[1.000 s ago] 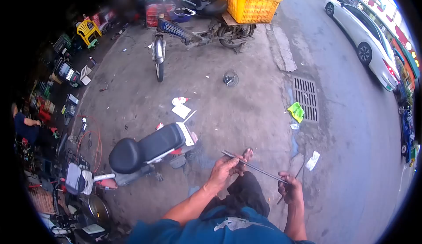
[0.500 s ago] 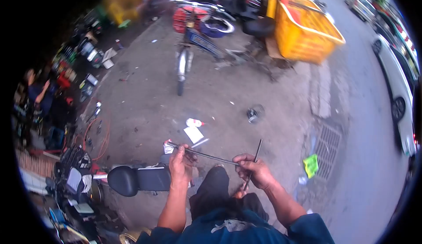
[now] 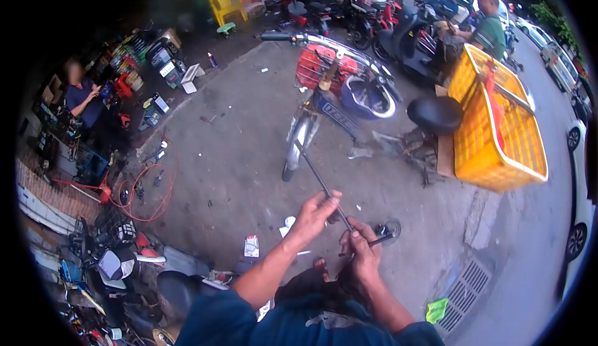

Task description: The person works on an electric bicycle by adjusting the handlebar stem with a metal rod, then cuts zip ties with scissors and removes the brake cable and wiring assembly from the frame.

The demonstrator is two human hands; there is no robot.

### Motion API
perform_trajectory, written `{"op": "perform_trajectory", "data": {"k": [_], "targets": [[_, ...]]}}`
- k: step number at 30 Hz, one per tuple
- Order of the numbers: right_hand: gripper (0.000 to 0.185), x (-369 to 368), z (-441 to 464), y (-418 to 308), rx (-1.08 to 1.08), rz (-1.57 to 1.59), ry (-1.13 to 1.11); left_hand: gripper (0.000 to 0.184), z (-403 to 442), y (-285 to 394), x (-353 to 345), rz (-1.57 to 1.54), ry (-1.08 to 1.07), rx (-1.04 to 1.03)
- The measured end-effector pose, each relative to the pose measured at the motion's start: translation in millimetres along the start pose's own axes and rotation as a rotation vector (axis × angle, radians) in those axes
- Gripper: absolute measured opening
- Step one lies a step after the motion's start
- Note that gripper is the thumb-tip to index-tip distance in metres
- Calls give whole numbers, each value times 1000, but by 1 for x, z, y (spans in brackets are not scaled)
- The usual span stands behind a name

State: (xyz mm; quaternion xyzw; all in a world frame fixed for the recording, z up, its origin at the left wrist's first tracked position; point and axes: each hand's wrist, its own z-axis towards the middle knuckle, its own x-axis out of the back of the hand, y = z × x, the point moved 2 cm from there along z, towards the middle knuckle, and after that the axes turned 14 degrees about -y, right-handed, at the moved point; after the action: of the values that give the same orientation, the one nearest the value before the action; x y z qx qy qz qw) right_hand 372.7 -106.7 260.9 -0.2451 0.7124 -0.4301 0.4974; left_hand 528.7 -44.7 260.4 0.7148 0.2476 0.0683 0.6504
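Between my two hands runs a long dark metal rod (image 3: 316,174), slanting up and forward so that its far end overlaps the motorbike's front wheel in view. My left hand (image 3: 313,220) is closed round the rod partway along, thumb on top. My right hand (image 3: 363,251) grips the near end, where a shorter dark bar (image 3: 381,240) crosses it and sticks out to the right. Fingers hide whether the two are joined in a T shape. Beyond the right hand, a small round dark part (image 3: 390,229) lies on the ground.
Ahead stands a motorbike (image 3: 339,112) with a yellow crate (image 3: 492,150) behind its seat. A red air hose (image 3: 128,212) and tools lie left. Parked bikes (image 3: 112,265) are lower left. One person (image 3: 87,100) is left, another (image 3: 492,31) upper right. A drain grate (image 3: 466,290) lies right.
The rod has swung from lying crosswise to pointing forward. My left hand has moved right, nearer my right hand. The view has shifted, bringing the motorbike closer to the middle.
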Motion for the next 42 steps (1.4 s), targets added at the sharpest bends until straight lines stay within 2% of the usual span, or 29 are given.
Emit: {"op": "perform_trajectory", "data": {"k": [3, 4, 7, 8, 10, 11, 12, 15, 16, 17, 18, 20, 22, 23, 24, 27, 30, 31, 33, 35, 37, 42], "targets": [[45, 11, 65, -5, 145, -379, 42, 32, 61, 23, 15, -126, 189, -48], [48, 15, 92, -8, 248, -637, -62, 34, 88, 36, 23, -126, 213, -87], [49, 7, 153, -47, 382, -793, -219, 37, 127, 73, 42, 38, 245, -143], [57, 10, 178, -56, 316, -608, -249, 47, 132, 63, 52, 140, 259, -196], [65, 19, 225, -90, 239, -1029, -362, 56, 132, 50, 52, 134, 150, -292], [69, 21, 244, -97, 186, -1232, -406, 69, 137, 50, 45, 6, 77, -331], [78, 22, 260, -96, 277, -1252, -489, 76, 146, 49, 48, -80, 128, -346], [80, 16, 301, -130, 394, -1391, -673, 89, 167, 64, 55, -276, 206, -388], [85, 12, 311, -132, 374, -1372, -699, 95, 174, 70, 55, -402, 198, -458], [86, 9, 321, -136, 391, -1349, -783, 103, 171, 75, 58, -464, 237, -405], [88, 7, 332, -138, 410, -1316, -862, 99, 178, 90, 58, -298, 216, -509], [94, 2, 352, -139, 384, -1313, -1039, 88, 183, 97, 72, -3, 353, -509], [98, 1, 388, -129, 269, -988, -1167, 73, 186, 86, 99, 241, 663, -336], [100, 4, 394, -122, 180, -809, -1231, 63, 177, 80, 100, 160, 758, -303], [95, 10, 408, -116, -48, -608, -1212, 54, 174, 78, 108, 85, 844, -293], [79, 21, 448, -93, -252, 97, -867, 31, 169, 79, 107, 249, 959, -327], [59, 12, 493, -114, -207, 192, -827, 33, 194, 86, 83, 549, 992, -333], [54, 13, 513, -116, -178, 160, -704, 32, 203, 91, 80, 460, 964, -293], [45, 15, 549, -119, -125, 100, -455, 31, 222, 101, 80, 671, 1015, -349], [38, 16, 568, -150, -135, 106, -347, 28, 232, 95, 73, 529, 1064, -302], [34, 15, 578, -157, -214, 40, -446, 27, 250, 97, 67, 445, 1102, -348], [32, 24, 600, -150, -302, 42, -580, 33, 273, 103, 66, 500, 1144, -280]]}}
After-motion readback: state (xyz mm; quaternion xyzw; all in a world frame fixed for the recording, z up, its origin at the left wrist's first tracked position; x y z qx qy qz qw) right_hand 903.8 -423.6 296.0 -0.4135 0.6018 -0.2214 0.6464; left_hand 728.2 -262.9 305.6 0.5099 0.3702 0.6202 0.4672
